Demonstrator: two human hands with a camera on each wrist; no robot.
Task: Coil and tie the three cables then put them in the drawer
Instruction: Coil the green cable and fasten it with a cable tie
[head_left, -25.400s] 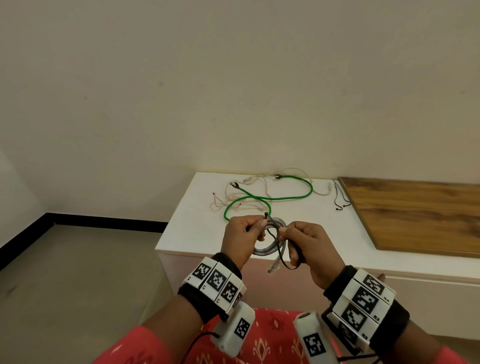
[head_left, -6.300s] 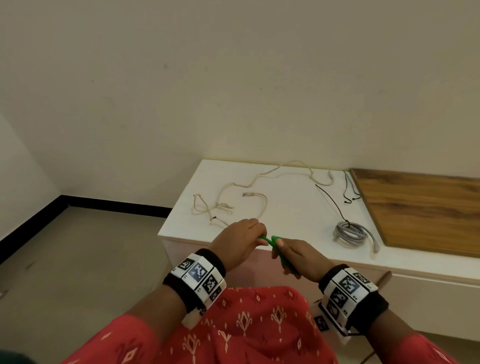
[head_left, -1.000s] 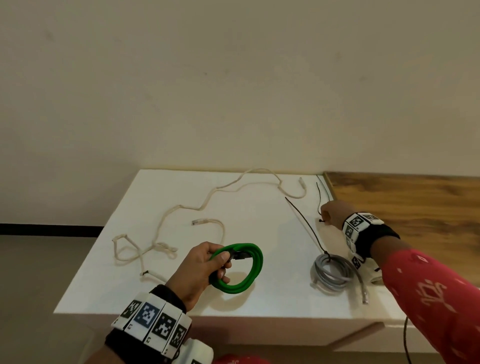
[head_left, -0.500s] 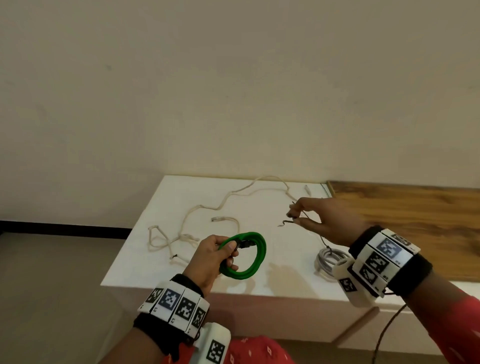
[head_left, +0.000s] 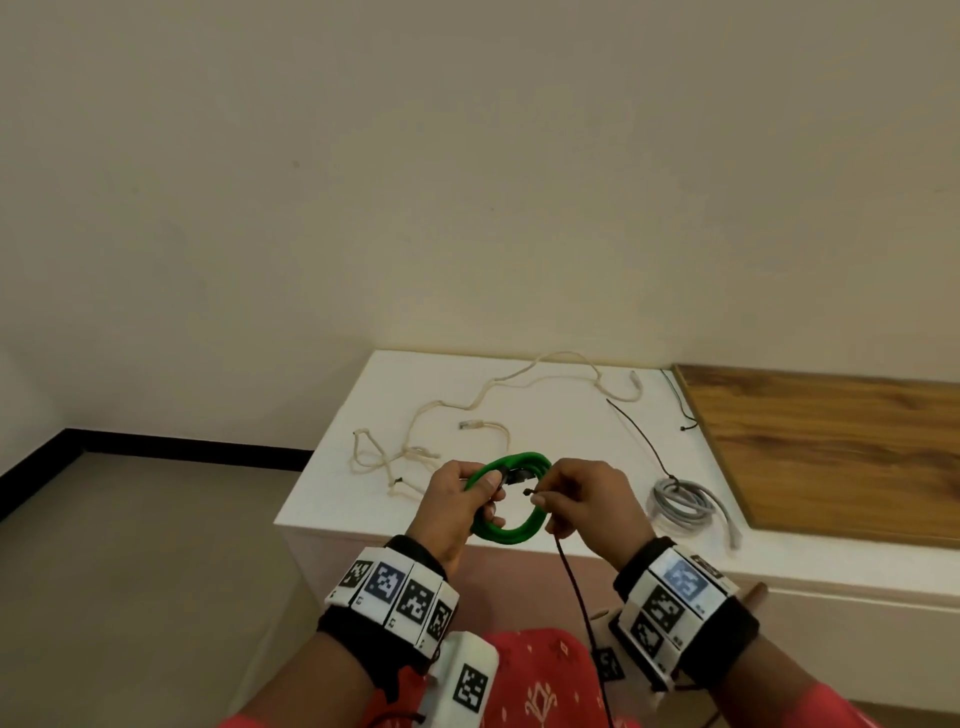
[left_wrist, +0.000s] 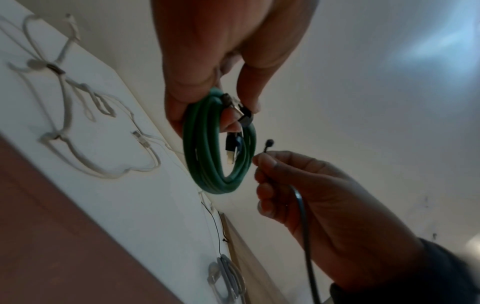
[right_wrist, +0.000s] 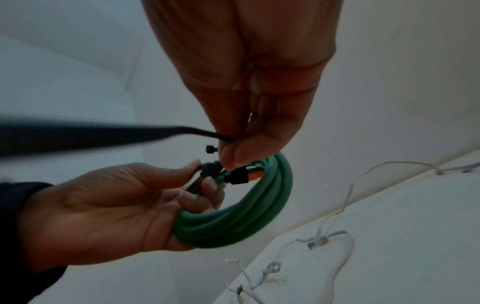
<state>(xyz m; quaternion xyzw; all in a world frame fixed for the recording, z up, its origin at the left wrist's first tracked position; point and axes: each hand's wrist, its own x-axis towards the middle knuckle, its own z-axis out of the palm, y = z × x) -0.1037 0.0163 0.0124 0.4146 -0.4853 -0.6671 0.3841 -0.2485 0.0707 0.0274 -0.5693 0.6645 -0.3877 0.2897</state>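
I hold the coiled green cable (head_left: 511, 496) in my left hand (head_left: 462, 506), above the near edge of the white surface (head_left: 561, 431). The fingers curl through the ring and the thumb pins the black plug ends against the loops; I judge this grip is there to stop the turns from springing apart before they are bound. My right hand (head_left: 587, 506) sits just beside the coil, thumb and forefinger pinching a black cable tie (left_wrist: 269, 144) close to its head. The short tip sticks out toward the coil and the long tail hangs down past my wrist. Holding it near the head gives control for threading it through the ring, which I take to be the step in hand.

The grey cable (head_left: 680, 506) lies on the surface to the right, already coiled, with a black tie running up from it; I cannot tell how tightly that tie is cinched. The cream cable (head_left: 483, 402) lies loose across the middle and far part of the surface, uncoiled, with one plug visible near its middle. Another black tie (head_left: 680, 410) lies by the far right corner, next to the wooden panel (head_left: 831, 447).

By my estimate, one cable is bundled, one is about to be tied, and one is untouched. No open drawer shows in any view.
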